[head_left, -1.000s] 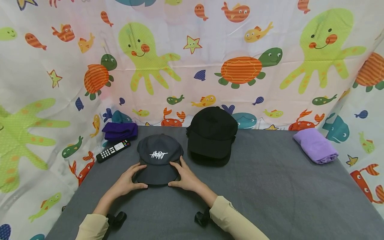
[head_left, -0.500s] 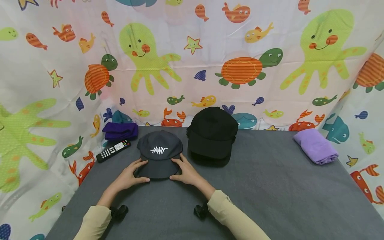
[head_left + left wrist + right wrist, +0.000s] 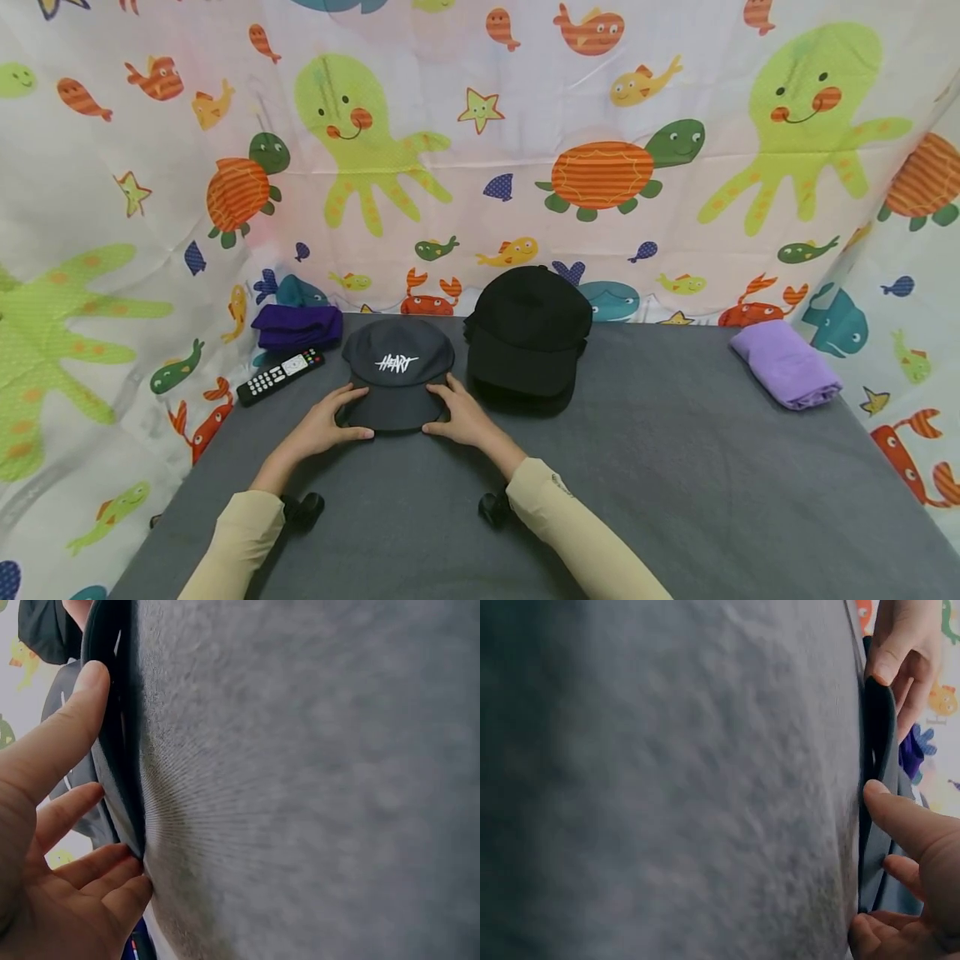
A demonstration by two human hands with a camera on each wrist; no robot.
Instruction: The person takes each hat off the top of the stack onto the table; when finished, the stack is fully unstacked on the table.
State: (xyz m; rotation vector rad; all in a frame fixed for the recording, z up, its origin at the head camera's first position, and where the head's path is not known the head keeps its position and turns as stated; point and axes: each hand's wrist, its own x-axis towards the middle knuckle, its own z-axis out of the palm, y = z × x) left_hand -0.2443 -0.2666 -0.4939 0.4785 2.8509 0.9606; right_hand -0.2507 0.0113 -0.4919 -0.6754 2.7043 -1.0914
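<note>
A dark grey baseball cap [image 3: 397,354] with white "HEART" lettering sits left of the middle of the table, brim toward me. My left hand [image 3: 322,423] holds the left side of the brim, thumb at the front edge and fingers along the side. On the opposite side my right hand [image 3: 467,417] grips the brim the same way. In the left wrist view the thumb [image 3: 91,679] lies on the brim edge, and a narrow dark gap shows beneath that edge. The right wrist view shows the right thumb [image 3: 877,789] against the brim [image 3: 877,870], close over the grey cloth.
Just right of the grey cap stand black caps [image 3: 528,333], seemingly stacked. A remote control [image 3: 280,377] and a folded dark purple cloth [image 3: 298,327] lie to the left. A folded lilac cloth [image 3: 786,364] lies far right. A printed curtain [image 3: 510,100] hangs behind the table.
Both hands have slid the grey cap a short way back toward the curtain, keeping their hold on the brim. The black caps, remote and cloths have stayed put.
</note>
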